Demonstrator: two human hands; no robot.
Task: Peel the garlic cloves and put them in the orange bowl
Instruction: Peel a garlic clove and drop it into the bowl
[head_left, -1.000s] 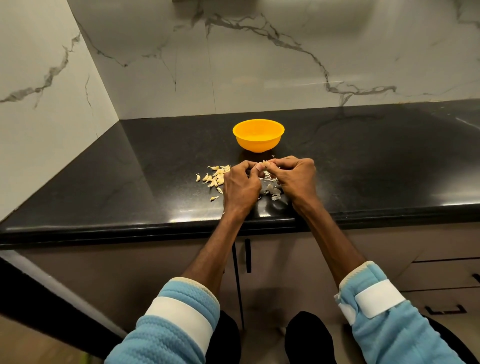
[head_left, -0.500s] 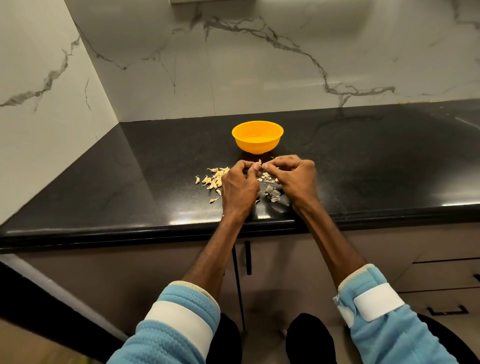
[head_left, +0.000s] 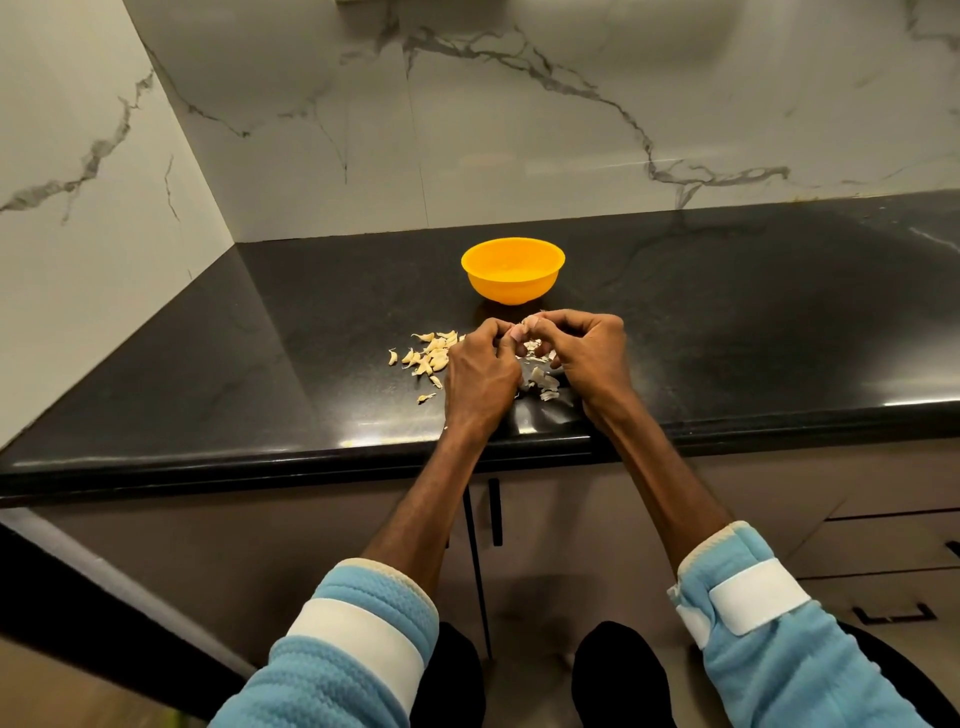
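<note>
An orange bowl (head_left: 512, 270) stands on the black counter, just beyond my hands. My left hand (head_left: 483, 374) and my right hand (head_left: 592, 358) meet fingertip to fingertip and pinch a small garlic clove (head_left: 529, 323) between them. A heap of unpeeled garlic cloves (head_left: 428, 356) lies left of my left hand. Loose bits of peel (head_left: 543, 382) lie on the counter between and under my hands. Most of the held clove is hidden by my fingers.
The black counter (head_left: 727, 322) runs right and left, with marble walls behind and at the left. Its front edge (head_left: 260, 457) is right under my wrists. Cabinet doors with dark handles (head_left: 496, 512) sit below.
Both hands have stayed together over the peel, with only small finger movements on the clove. The bowl and the heap of cloves have not moved.
</note>
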